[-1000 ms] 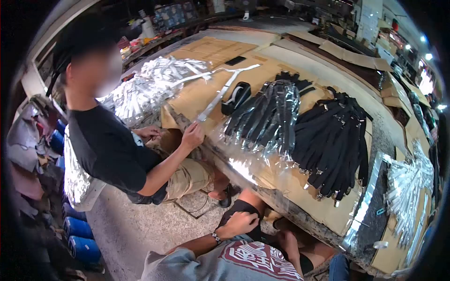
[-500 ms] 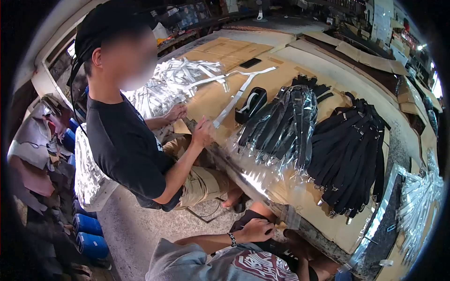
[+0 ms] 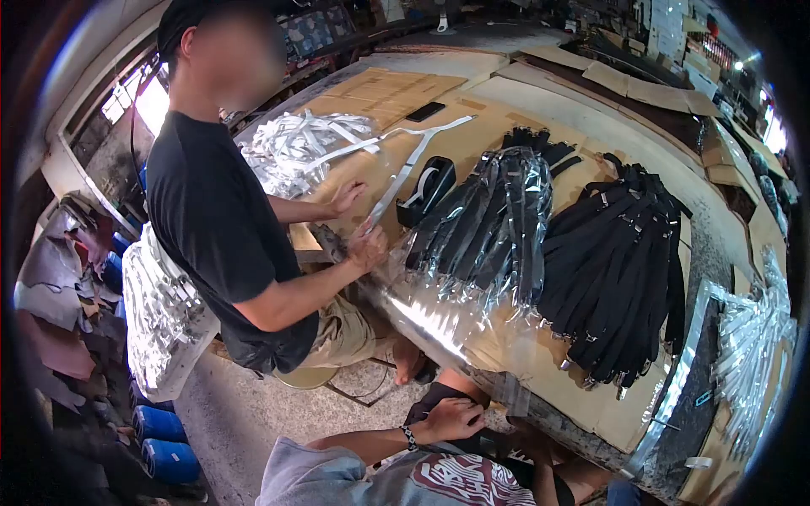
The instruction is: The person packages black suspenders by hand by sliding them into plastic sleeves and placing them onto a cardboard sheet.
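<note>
My left hand (image 3: 456, 419), with a patterned band at its wrist, rests on my dark shorts with its fingers curled together and nothing visible in them. My right forearm (image 3: 547, 474) is in shadow beside it; the fingers of my right hand cannot be made out. Beyond the table edge, black straps (image 3: 620, 270) with metal clips lie fanned out, nearest the right. Beside them is a bundle of black straps in clear plastic (image 3: 498, 228). A black tape dispenser (image 3: 428, 192) stands at its left.
At the left, a co-worker in a black shirt (image 3: 215, 219) touches a white strap (image 3: 405, 173) on the table. White straps (image 3: 308, 148) are heaped behind. A phone (image 3: 426, 111) lies on cardboard (image 3: 405, 84). Clear plastic strips (image 3: 747, 363) are at the right, blue rolls (image 3: 169, 460) at lower left.
The view has shifted slightly. The co-worker sits more upright, with one hand now spread over the table and the other near the strap's end. My left hand has turned slightly and stays on my lap.
</note>
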The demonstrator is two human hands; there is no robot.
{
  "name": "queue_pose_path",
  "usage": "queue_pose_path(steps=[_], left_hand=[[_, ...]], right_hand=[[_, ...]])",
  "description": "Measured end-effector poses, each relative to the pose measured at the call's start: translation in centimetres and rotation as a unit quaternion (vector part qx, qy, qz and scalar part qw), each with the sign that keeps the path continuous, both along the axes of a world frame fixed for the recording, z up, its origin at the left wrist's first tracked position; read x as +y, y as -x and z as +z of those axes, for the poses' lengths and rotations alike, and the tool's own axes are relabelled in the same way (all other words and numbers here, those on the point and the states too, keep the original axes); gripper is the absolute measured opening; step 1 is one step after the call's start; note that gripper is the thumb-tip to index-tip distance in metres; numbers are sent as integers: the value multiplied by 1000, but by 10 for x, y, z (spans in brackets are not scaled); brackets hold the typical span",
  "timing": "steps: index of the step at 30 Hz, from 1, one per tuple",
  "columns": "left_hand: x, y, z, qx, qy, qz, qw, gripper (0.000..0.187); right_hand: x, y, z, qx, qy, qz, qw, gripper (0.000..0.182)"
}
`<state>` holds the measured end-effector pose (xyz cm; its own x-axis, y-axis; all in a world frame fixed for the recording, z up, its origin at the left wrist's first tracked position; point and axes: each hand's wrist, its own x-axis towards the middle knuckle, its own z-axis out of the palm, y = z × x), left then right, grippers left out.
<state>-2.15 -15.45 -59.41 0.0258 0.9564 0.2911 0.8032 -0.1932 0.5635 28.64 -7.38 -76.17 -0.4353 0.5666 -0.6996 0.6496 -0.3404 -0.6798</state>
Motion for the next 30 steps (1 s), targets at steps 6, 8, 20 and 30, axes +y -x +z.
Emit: queue_pose_path(steps=[6, 8, 20, 30], left_hand=[[2, -2, -4, 8, 23, -15, 1000, 20], [0, -3, -1, 14, 43, -13, 999, 21], [-1, -5, 11, 26, 61, -14, 998, 22], [-3, -6, 1, 33, 14, 3, 999, 18]], right_hand=[[-1, -2, -29, -84, 9, 34, 996, 34], [-1, -3, -32, -84, 5, 73, 994, 43], [10, 9, 4, -86, 4, 96, 992, 49], [6, -3, 4, -100, 6, 64, 993, 48]])
